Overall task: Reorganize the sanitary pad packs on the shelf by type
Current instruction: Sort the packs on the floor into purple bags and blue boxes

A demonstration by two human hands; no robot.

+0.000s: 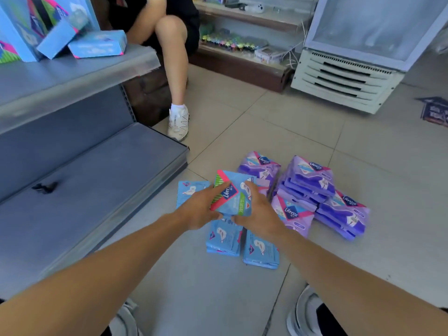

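Grey sneakers [306,311] show at the bottom edge, planted on the tiled floor [363,151], and two bare forearms reach forward from above them. Both hands meet on one blue Libresse pack [231,194] held just above the floor: the left hand [201,209] curls round its left edge, thumb on top, and the right hand [259,212] grips its right edge the same way. Beneath and around it lie more blue packs [224,235] on the tiles, flat and side by side. Just to their right sits a heap of purple packs [312,183], stacked loosely and overlapping. On the left stands a grey shelf unit; its lower shelf [97,185] is bare metal, while the upper shelf [72,66] carries blue boxes [98,43], some tipped over. Beyond, another person's leg and white shoe [178,122] rest beside the shelf, and a white cooler [351,76] stands at the back right.
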